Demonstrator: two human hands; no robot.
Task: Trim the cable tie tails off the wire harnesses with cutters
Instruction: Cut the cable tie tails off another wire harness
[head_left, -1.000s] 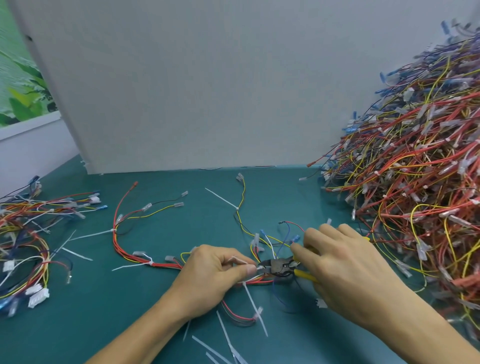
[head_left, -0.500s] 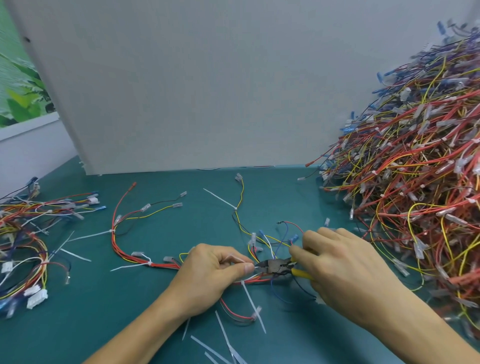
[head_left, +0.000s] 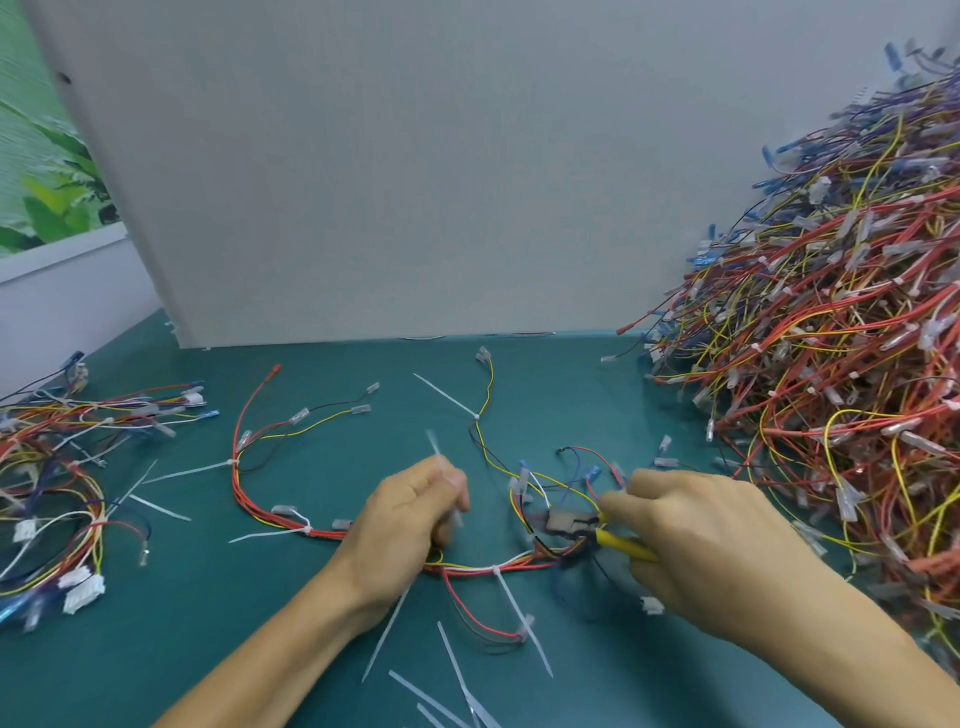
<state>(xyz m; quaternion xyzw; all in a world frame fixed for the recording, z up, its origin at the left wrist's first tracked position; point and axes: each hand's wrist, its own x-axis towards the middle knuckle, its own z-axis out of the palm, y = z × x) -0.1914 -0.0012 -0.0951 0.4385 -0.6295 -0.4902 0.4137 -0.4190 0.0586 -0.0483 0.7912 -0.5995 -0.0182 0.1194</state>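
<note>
A wire harness (head_left: 291, 525) of red, yellow and black wires lies across the green table, with white cable ties along it whose tails stick out. My left hand (head_left: 410, 514) pinches a loose white tie tail (head_left: 435, 447), blurred, lifted off the harness. My right hand (head_left: 696, 540) grips the yellow-handled cutters (head_left: 569, 522), whose dark jaws point left above the harness. One tie (head_left: 497, 570) on the bundle below the cutters still carries a long tail.
A tall heap of harnesses (head_left: 831, 364) fills the right side. A smaller pile of harnesses (head_left: 57, 467) lies at the left. Cut tie tails (head_left: 452, 670) litter the near table. A grey board (head_left: 389, 182) stands behind.
My left hand has drawn left and up from the cutters, carrying a tie tail. The cutters moved slightly right, away from the bundle.
</note>
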